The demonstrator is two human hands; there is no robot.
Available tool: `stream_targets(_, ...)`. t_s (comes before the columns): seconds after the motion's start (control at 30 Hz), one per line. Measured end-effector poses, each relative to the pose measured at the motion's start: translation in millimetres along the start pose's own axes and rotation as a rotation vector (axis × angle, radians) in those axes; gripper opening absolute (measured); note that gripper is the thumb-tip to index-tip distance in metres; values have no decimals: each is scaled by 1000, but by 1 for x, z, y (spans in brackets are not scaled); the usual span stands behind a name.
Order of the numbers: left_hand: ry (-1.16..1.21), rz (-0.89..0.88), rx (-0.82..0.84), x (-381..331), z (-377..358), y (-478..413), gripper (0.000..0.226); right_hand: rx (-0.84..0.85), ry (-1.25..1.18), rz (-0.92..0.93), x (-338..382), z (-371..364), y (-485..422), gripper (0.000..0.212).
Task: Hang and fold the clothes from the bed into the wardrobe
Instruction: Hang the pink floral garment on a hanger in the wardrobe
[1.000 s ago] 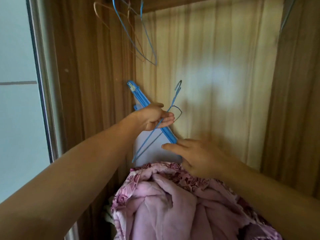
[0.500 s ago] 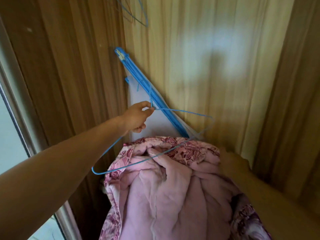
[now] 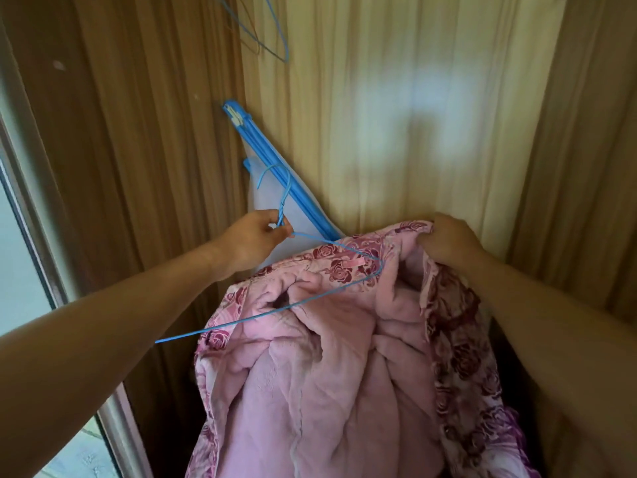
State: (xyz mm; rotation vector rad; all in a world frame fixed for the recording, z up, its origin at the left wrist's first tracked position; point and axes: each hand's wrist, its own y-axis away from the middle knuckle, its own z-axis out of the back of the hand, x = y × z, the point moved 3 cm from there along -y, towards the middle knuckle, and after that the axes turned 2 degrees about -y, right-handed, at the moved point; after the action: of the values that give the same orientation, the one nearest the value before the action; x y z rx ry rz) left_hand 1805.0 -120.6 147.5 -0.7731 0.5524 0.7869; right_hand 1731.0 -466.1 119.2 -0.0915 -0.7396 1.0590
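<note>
1 wardrobe (image 3: pixel 413 98), wood-grain | 1 garment (image 3: pixel 327 391), pink fleece with a rose-print outer, bunched at 6 o'clock | 2 hands: right hand (image 3: pixel 448 239) gripping its top edge at 3 o'clock, left hand (image 3: pixel 255 239) pinching the neck of 1 blue wire hanger (image 3: pixel 248 318) at 9 o'clock

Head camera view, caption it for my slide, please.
Left hand pinches the blue wire hanger, right hand grips the pink rose-print robe at its collar, inside the wardrobe.

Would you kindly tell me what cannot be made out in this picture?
Head view:
hanger, one corner behind the left forearm;
pink garment, bottom cut by the lower edge;
right hand, fingertips buried in the garment;
spare hangers, hooks cut by the top edge.
</note>
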Motion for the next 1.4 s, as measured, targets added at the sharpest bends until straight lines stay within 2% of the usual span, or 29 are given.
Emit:
stream_targets(0.2,13,31,2,-15,-17,-1,18,-72,-49,115,39,4,6,26)
stream_targets(0.37,-35,-13,67,-31,14,-21,23,-60,65,56,26,20,3,23)
stream_targets(0.43,-27,-11,83,-33,16,-34,22,-51,67,92,34,18,4,16)
stream_targets(0.57,-113,-126,120,-33,-20,-51,17,-83,49,174,66,9,12,12)
stream_targets(0.7,-44,-168,97,-23,-61,-65,30,-77,-43,157,86,13,20,10)
stream_targets(0.77,149,-184,131,-17,-82,-67,21,-15,-112,106,86,13,27,10)
stream_targets(0.87,309,-248,197,-5,-108,-65,16,173,-173,80,70,10,36,25)
stream_targets(0.97,426,-263,252,9,-123,-65,15,299,-346,67,48,5,42,16)
stream_targets(1.03,453,-250,272,12,-128,-66,14,345,-307,108,37,-7,44,12)
stream_targets(1.13,446,-229,319,14,-131,-71,19,319,-19,292,34,-34,47,68)
stream_targets(1.17,463,-206,366,15,-129,-73,18,268,57,366,34,-41,47,75)
stream_targets(1.23,515,-109,436,23,-120,-81,13,153,131,447,31,-48,45,69)
stream_targets(1.3,526,24,354,46,-102,-99,21,92,194,441,25,-47,40,64)
stream_targets(1.37,352,155,280,87,-83,-114,38,108,216,391,19,-45,36,72)
stream_targets(1.4,147,191,321,110,-76,-117,44,133,224,383,17,-45,35,89)
